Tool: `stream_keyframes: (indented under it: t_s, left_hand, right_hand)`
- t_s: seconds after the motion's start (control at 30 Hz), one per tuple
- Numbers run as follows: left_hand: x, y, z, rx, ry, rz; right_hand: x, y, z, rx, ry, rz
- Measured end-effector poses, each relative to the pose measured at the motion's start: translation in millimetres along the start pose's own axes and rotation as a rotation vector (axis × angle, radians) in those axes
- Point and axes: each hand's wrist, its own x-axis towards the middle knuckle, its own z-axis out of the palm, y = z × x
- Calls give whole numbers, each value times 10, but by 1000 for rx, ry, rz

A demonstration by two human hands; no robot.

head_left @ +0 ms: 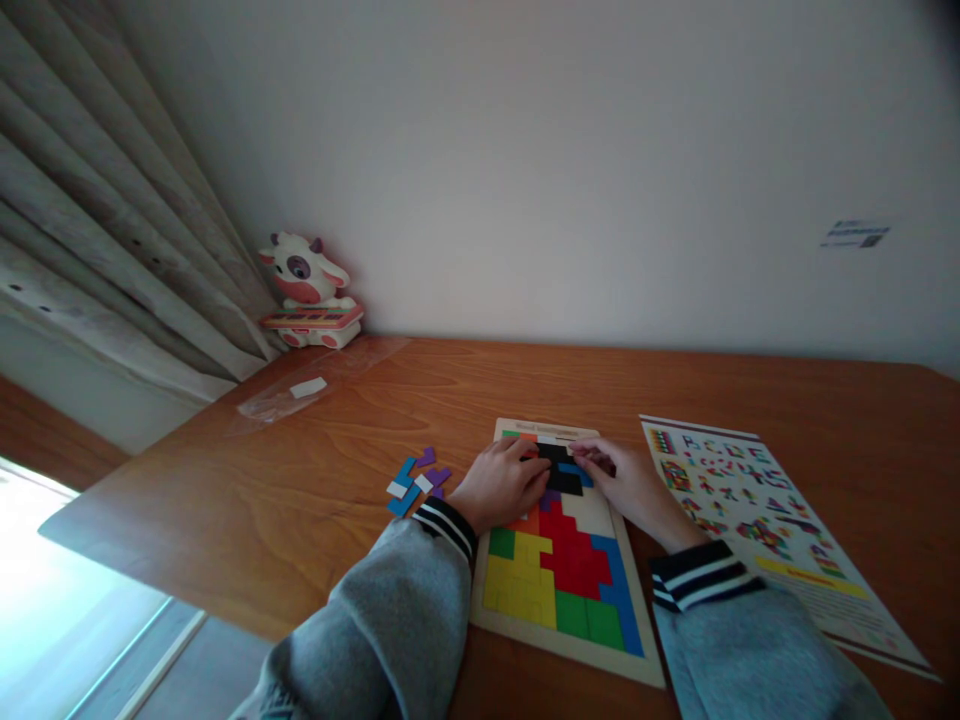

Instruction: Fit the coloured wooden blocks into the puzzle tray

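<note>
Head view: both hands, left (504, 484) and right (616, 484), fingers bent over far end of flat, pale-framed puzzle board (566, 665) with multicoloured block pieces, on brown wooden counter (300, 520); grip on any piece cannot be told.

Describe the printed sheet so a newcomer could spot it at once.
On the brown table, find the puzzle board beneath both hands. The printed sheet lies to its right, partly covered by the right sleeve. Unlike the block-filled board, it is white, with small colourful figures above a yellow band.
</note>
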Motion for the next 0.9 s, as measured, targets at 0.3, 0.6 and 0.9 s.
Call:
stream_keyframes:
  t_s: [0.3,0.6,0.9]
  left_hand:
    - [-8,-3,7,10,0,-25]
    - [-29,15,-17,36,18,-65]
    - [-200,-232,-459,280,-129,-636]
  right_hand:
    - [-14,-65,-7,-45,5,-8]
    - [-13,-3,-5,-46,49,3]
    - [0,-42,-63,-113,198,-134]
